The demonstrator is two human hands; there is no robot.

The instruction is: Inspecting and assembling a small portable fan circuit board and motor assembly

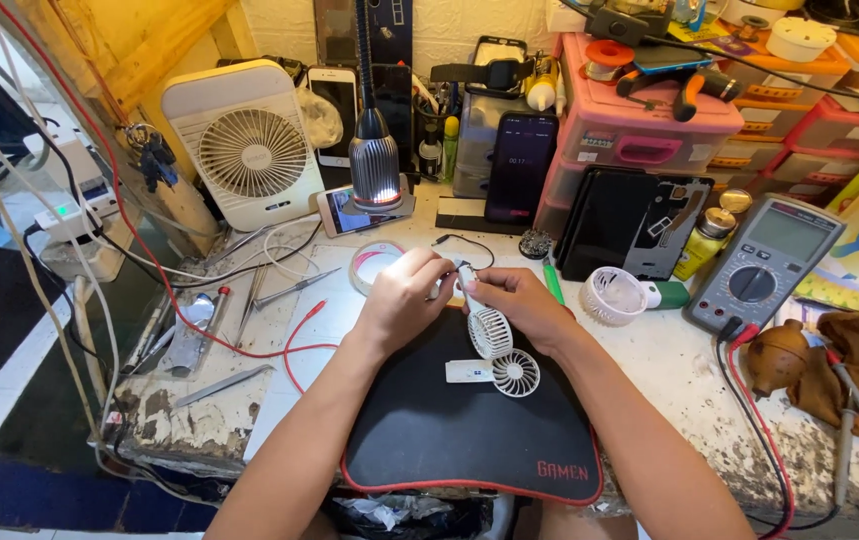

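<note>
I am looking down at my two bare hands over a black mat (449,430) on a cluttered repair bench. Both hands hold a small white handheld fan (484,318). My left hand (401,298) curls around the top of its slim handle, fingers pressed together and pinching it near the upper end. My right hand (521,305) wraps the handle from the other side, fingers closed; I cannot tell exactly where the fingertips meet. The fan's round grilled head hangs just below my fingers, above the mat.

Directly beneath the fingers, lying flat on the mat, is a second white fan (499,372) of the same kind, untouched.

To the right of my right fingers sits a loose white fan grille (612,296), and farther right a grey multimeter (761,266). Beyond my left fingers lies a roll of clear tape (371,262), with a lit gooseneck lamp (375,165) behind it.

I judge the held fan to be light, stiff, thin plastic, smooth and a little slippery. The grille looks fragile, so the handle is the safe place to grip.
</note>
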